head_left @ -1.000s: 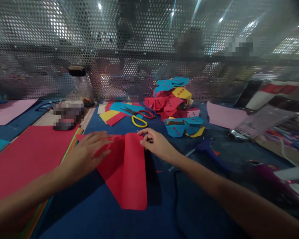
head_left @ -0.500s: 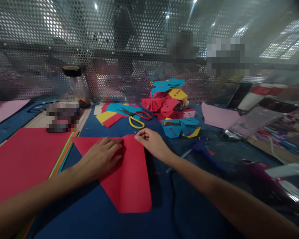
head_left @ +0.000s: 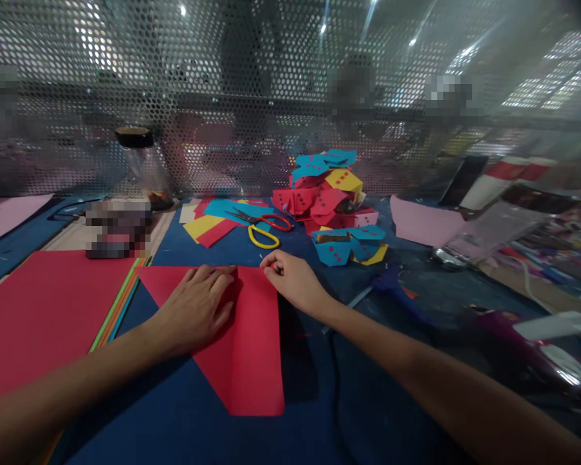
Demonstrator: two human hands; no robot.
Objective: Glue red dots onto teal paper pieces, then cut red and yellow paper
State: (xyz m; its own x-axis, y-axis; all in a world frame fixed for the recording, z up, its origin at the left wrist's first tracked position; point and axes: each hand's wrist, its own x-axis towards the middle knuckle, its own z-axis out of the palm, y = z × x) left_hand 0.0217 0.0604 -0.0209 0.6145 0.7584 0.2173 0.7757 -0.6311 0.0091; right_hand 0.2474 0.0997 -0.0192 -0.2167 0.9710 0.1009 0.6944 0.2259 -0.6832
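My left hand (head_left: pixel 196 310) lies flat, fingers spread, pressing on the red sheet (head_left: pixel 246 349) that sits on the blue surface (head_left: pixel 174 413) right in front of me. My right hand (head_left: pixel 290 281) has its grip narrowed to a pinch on the sheet's far top edge, thumb and fingertips together on the paper. One side of the sheet is folded over, so a long flap runs toward me while a slanted corner sticks out to the left under my palm. Judging from that, the first fold is laid down and being aligned, but the crease does not look pressed along its full length, and no dots or further folds are on this piece.

Beyond the red sheet lie the scissors (head_left: pixel 264 229) with red and yellow handles, on loose yellow, red and blue scraps (head_left: pixel 213 223). Right of the scissors is a pile of finished folded pieces (head_left: pixel 332 194), red, blue and yellow with dots, so many are done. Left of the red sheet is a stack of coloured paper (head_left: pixel 43 310), red on top, still to be used.

Behind the scissors and to their left stands a clear jar (head_left: pixel 148 168) with a dark lid; something small and dark sits at its bottom, too blurred to name.
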